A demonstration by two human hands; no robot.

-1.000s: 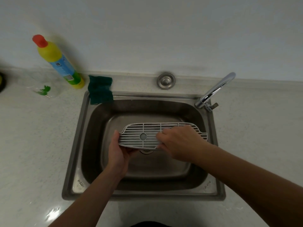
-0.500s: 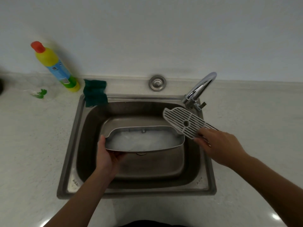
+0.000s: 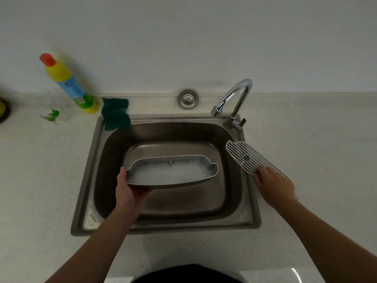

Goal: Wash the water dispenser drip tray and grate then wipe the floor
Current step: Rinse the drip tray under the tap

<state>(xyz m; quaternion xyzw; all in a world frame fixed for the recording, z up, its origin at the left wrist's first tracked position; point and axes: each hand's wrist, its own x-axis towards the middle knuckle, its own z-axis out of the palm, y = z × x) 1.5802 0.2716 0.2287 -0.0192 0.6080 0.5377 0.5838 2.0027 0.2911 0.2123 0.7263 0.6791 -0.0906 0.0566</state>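
The grey drip tray [image 3: 173,172], whitish inside, is held level over the steel sink [image 3: 87,180] by my left hand [image 3: 127,193], which grips its left end from below. The white slatted grate [image 3: 247,157] lies flat over the sink's right rim and the counter beside it. My right hand [image 3: 273,185] holds the grate's near end, fingers on top.
A chrome faucet [image 3: 234,99] arches over the sink's back right corner. A dark green cloth [image 3: 115,113] hangs over the back left rim. A yellow detergent bottle [image 3: 67,84] with a red cap stands by the wall. A round steel plug [image 3: 188,99] sits behind the sink.
The grate was lifted off the tray and carried right, down to the sink's right rim. The tray stayed in my left hand over the basin.
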